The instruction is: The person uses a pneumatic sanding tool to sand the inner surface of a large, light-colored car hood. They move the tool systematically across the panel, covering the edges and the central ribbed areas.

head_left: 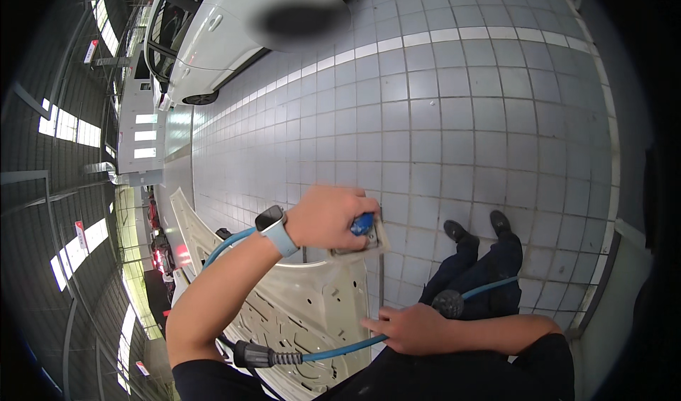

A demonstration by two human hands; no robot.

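Observation:
My left hand [330, 216], with a watch [271, 222] on its wrist, is wrapped round a blue-topped hand sander [362, 224]. The sander's flat, pale pad lies at the upper right corner of an off-white car body panel [340, 298], which has several cut-outs. Lower right, my right hand [415, 330] is beside the panel's right edge, its index finger pointing left. A blue hose [344, 347] runs into the curled fingers of this hand, which seem closed round it; the palm side is hidden. A black connector [255, 355] sits on the hose at lower left.
A white car [213, 39] stands at the upper left on the grey tiled floor [440, 138]. A round dark grey fitting [448, 303] on a blue hose hangs in front of a pair of legs [496, 270] in dark trousers. A wall runs along the right.

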